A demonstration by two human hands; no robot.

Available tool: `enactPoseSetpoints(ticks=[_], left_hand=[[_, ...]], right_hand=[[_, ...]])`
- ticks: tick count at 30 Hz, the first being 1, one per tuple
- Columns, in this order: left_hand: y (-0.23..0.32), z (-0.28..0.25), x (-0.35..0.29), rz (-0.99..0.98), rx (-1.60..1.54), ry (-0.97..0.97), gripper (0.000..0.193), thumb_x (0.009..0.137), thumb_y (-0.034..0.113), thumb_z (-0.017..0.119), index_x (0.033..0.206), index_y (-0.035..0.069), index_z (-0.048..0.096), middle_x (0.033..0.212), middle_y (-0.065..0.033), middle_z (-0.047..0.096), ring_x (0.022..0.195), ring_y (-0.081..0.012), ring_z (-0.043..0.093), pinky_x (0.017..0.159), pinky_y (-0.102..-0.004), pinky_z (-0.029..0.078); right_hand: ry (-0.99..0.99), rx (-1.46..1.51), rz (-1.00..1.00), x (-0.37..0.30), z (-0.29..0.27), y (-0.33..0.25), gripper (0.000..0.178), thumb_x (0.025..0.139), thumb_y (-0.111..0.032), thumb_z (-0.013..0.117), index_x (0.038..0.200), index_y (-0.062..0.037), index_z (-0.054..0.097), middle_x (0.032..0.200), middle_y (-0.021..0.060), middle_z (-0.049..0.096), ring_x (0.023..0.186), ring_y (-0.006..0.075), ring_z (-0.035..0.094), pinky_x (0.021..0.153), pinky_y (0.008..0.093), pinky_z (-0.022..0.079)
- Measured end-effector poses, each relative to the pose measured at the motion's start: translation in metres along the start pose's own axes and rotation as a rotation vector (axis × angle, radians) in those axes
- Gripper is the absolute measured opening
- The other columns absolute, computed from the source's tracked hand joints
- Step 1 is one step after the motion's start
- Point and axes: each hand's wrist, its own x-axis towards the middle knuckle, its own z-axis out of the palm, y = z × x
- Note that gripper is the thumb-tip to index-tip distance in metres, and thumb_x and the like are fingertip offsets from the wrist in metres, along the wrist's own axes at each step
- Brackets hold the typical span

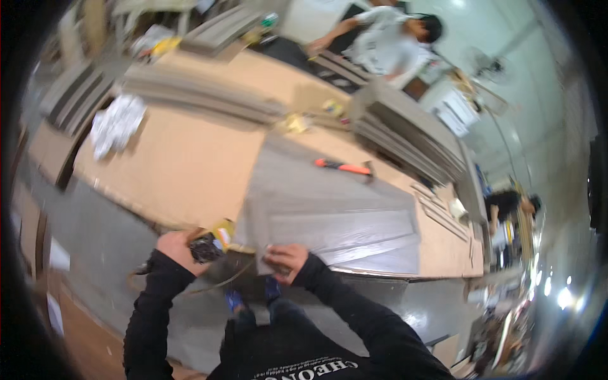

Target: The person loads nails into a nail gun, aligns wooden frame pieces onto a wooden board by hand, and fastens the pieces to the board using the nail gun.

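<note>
My left hand (177, 248) is closed around a yellow-and-black power tool (212, 242), held just off the near edge of the workbench. A thin hose (231, 278) curves below the tool. A grey-brown panel with a raised frame (342, 225) lies flat on the bench, its near-left corner reaching the bench edge. At that corner my right hand (286, 259) has its fingers curled round the panel's edge; the underside of the grip is hidden. Farther back on the panel rests a hammer with an orange handle (342, 167), its dark head toward the right.
Long grey-brown boards (199, 95) lie along the bench's far left. Stacked boards (405, 136) stand at the far right. Crumpled white wrapping (118, 125) sits at the left edge. Thin strips (440, 215) lie right of the panel. A co-worker (386, 41) stands across the bench.
</note>
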Motion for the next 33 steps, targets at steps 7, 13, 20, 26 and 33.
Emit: enactPoseSetpoints(ticks=[7,13,20,26,33], left_hand=[[0.043,0.038,0.122,0.248,0.614,0.099,0.047,0.06,0.022,0.066,0.101,0.003,0.053,0.09,-0.0163,0.05,0.083,-0.0318,0.051,0.069,-0.0408,0.043],[0.028,0.164,0.127,0.089,0.007,0.007,0.017,0.074,0.014,0.056,0.087,0.004,0.057,0.086,-0.0194,0.054,0.08,-0.0359,0.053,0.07,-0.041,0.044],[0.095,0.178,-0.008,0.166,0.082,0.13,0.017,0.076,0.017,0.057,0.088,0.007,0.062,0.074,-0.0197,0.052,0.069,-0.036,0.053,0.064,-0.0406,0.044],[0.161,0.233,-0.133,-0.363,-1.019,-0.219,0.031,0.081,0.013,0.055,0.109,-0.001,0.054,0.093,-0.0103,0.061,0.074,-0.0173,0.06,0.056,-0.0313,0.053],[0.236,0.294,-0.177,-0.227,-0.747,-0.085,0.03,0.081,0.008,0.053,0.11,0.0,0.054,0.088,-0.0079,0.059,0.067,-0.0117,0.056,0.056,-0.026,0.05]], right_hand=[[0.432,-0.156,0.508,-0.061,-0.05,-0.039,0.058,0.064,-0.031,0.068,0.115,-0.0113,0.048,0.119,0.0171,0.046,0.105,0.0325,0.047,0.089,0.0407,0.037],[1.012,-0.099,1.129,-0.17,-0.069,0.039,0.08,0.06,-0.036,0.07,0.121,0.0037,0.036,0.122,0.0262,0.039,0.113,0.0369,0.038,0.094,0.0408,0.032],[0.992,-0.053,1.461,-0.241,-0.101,0.061,0.084,0.056,-0.035,0.074,0.121,0.003,0.037,0.118,0.0212,0.046,0.109,0.0296,0.046,0.09,0.0348,0.038],[1.058,-0.047,1.36,-0.304,-0.139,0.069,0.08,0.058,-0.033,0.071,0.122,0.0011,0.037,0.118,0.022,0.045,0.111,0.0324,0.042,0.094,0.035,0.034],[0.769,-0.172,0.92,-0.324,-0.155,0.007,0.073,0.059,-0.028,0.071,0.119,-0.0005,0.041,0.12,0.0207,0.042,0.112,0.0338,0.041,0.094,0.0374,0.034]])
